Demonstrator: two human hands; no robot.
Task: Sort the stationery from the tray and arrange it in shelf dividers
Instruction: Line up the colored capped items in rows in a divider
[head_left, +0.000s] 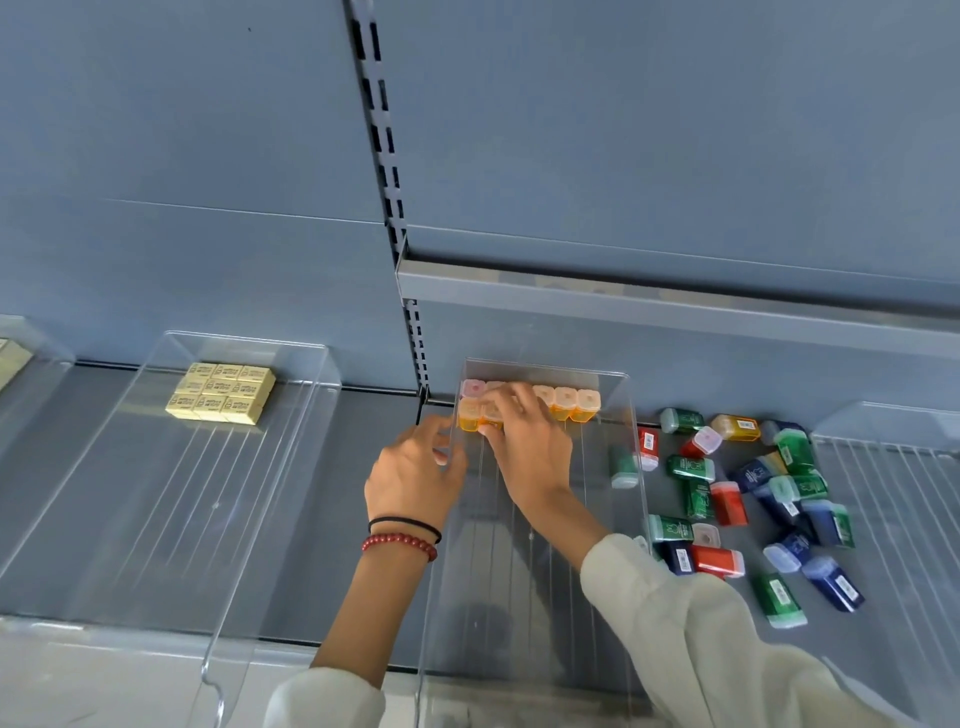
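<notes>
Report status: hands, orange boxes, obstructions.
Left hand at left wall of clear divider, grip unclear. Right hand pressing orange boxes at back. Nothing blocking; mixed boxes loose on shelf, right.

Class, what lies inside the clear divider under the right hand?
Orange cases stand along the back of the divider; the right hand covers several, so their number cannot be told.
</notes>
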